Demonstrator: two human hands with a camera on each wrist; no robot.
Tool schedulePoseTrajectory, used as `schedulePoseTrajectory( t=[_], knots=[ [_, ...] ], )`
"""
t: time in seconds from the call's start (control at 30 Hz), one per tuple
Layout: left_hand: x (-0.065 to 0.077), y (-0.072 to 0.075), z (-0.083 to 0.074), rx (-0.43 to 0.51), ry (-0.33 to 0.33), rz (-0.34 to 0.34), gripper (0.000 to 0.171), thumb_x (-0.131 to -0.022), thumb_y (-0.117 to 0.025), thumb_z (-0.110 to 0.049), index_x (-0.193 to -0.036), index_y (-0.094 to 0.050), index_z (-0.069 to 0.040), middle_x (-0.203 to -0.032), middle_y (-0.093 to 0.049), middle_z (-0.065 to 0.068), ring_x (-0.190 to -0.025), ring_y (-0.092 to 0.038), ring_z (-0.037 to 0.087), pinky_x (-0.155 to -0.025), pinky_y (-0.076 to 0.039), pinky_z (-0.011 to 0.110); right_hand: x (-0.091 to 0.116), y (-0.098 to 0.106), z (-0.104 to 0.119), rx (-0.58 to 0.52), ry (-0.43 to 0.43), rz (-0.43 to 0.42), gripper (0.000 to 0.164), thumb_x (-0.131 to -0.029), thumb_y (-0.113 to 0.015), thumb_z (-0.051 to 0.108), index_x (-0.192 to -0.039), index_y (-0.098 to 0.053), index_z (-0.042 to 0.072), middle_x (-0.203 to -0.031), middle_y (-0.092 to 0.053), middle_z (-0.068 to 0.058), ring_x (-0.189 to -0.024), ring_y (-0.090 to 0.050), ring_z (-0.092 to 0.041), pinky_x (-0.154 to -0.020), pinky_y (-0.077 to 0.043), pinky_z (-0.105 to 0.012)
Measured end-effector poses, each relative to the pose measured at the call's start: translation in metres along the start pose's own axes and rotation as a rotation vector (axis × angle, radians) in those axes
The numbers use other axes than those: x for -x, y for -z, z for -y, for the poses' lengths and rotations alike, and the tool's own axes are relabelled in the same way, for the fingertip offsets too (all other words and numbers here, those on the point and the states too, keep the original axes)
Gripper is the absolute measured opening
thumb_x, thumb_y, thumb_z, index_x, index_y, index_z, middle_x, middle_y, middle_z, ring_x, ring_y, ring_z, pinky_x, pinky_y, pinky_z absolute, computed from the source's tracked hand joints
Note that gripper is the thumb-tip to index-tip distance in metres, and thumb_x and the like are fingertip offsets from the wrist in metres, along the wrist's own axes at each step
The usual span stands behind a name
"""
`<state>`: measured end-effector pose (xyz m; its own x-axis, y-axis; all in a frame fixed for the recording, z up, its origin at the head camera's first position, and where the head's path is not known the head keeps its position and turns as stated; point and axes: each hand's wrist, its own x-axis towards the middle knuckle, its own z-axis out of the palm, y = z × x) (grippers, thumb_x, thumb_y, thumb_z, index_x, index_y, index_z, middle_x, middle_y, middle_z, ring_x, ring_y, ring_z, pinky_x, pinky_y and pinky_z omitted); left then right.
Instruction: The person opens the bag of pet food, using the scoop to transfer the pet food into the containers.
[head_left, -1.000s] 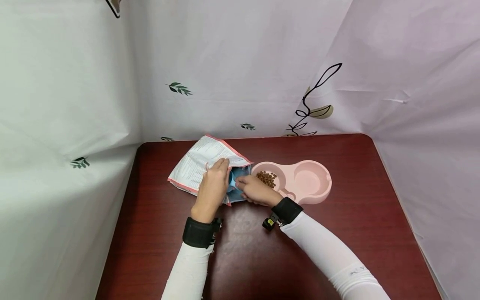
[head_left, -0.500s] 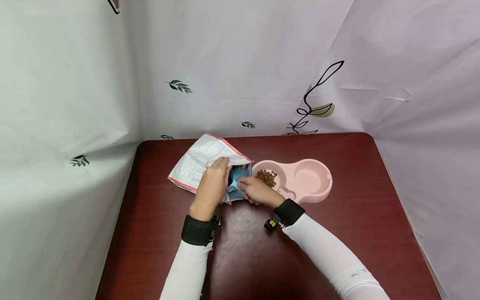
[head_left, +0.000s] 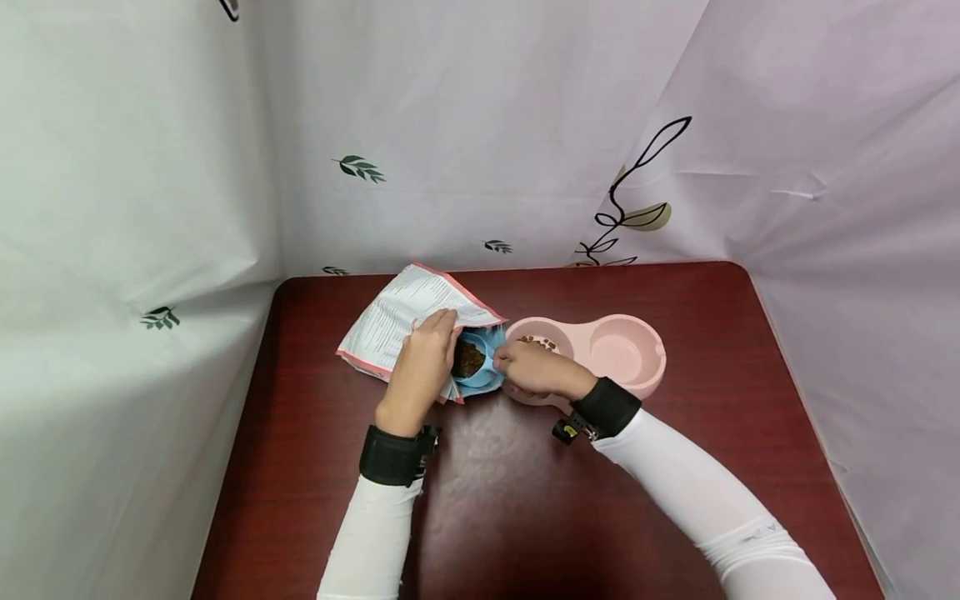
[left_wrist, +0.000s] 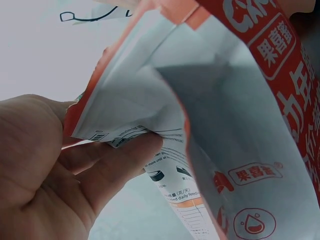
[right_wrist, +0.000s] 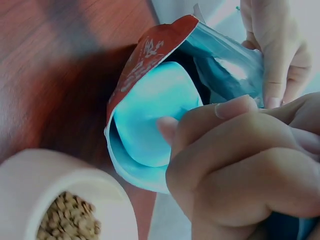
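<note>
My left hand (head_left: 423,367) pinches the upper edge of a white food bag with red borders (head_left: 397,317), which lies with its mouth facing right. In the left wrist view, the thumb and fingers grip the bag's torn edge (left_wrist: 100,95). My right hand (head_left: 543,369) grips the handle of a blue scoop (right_wrist: 155,117) at the bag's mouth. Brown kibble (head_left: 468,360) fills the scoop's cup in the head view. The right wrist view shows the cup's underside, partly inside the bag; the fingers hide the handle.
A pink double pet bowl (head_left: 652,358) stands right of the bag, partly behind my right hand. Brown kibble (right_wrist: 70,220) lies in its left hollow. The dark red table (head_left: 510,500) meets white patterned fabric (head_left: 450,150) at the back.
My right hand has moved right, bringing the blue scoop partly out of the bag with kibble in it. The left hand keeps its grip on the bag's edge, almost unmoved.
</note>
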<state>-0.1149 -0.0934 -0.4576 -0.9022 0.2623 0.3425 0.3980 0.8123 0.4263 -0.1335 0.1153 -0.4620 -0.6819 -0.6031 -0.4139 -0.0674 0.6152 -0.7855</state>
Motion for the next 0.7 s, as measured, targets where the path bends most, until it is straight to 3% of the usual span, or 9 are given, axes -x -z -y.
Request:
schedulePoseTrajectory(
  t=[0.17, 0.4, 0.5, 0.7],
  knots=[
    [-0.004, 0.003, 0.002, 0.005, 0.0, 0.001, 0.027, -0.103, -0.063, -0.008, -0.125, -0.069, 0.006, -0.125, -0.07, 0.022, -0.115, -0.07, 0.035, -0.091, -0.058, 0.049, 0.007, 0.01, 0.007, 0.185, 0.002, -0.021, 0.034, -0.111, -0.043, 0.02, -0.079, -0.053, 0.014, -0.062, -0.046, 0.002, -0.051, -0.043, -0.013, -0.056, -0.037, -0.028],
    [-0.007, 0.006, 0.004, 0.014, 0.016, 0.008, 0.027, -0.105, -0.061, -0.009, -0.125, -0.069, 0.006, -0.124, -0.071, 0.021, -0.116, -0.07, 0.034, -0.096, -0.056, 0.052, 0.013, 0.012, 0.018, 0.383, 0.047, -0.068, 0.03, -0.109, -0.047, 0.018, -0.08, -0.056, 0.013, -0.073, -0.045, 0.0, -0.07, -0.045, -0.016, -0.074, -0.037, -0.033],
    [-0.009, 0.008, 0.004, 0.014, 0.019, 0.012, 0.026, -0.105, -0.06, -0.01, -0.124, -0.069, 0.006, -0.123, -0.071, 0.02, -0.116, -0.07, 0.033, -0.096, -0.056, 0.052, 0.014, 0.014, 0.018, 0.35, 0.047, -0.057, 0.033, -0.109, -0.047, 0.018, -0.078, -0.055, 0.013, -0.069, -0.043, 0.002, -0.066, -0.044, -0.014, -0.071, -0.037, -0.032],
    [-0.012, 0.013, 0.008, 0.018, 0.014, 0.03, 0.027, -0.105, -0.06, -0.01, -0.125, -0.068, 0.006, -0.124, -0.071, 0.021, -0.116, -0.07, 0.035, -0.096, -0.056, 0.052, 0.02, 0.021, 0.007, 0.109, 0.043, -0.006, 0.035, -0.111, -0.043, 0.017, -0.079, -0.056, 0.008, -0.06, -0.044, 0.004, -0.049, -0.041, -0.011, -0.054, -0.036, -0.027]
  ],
)
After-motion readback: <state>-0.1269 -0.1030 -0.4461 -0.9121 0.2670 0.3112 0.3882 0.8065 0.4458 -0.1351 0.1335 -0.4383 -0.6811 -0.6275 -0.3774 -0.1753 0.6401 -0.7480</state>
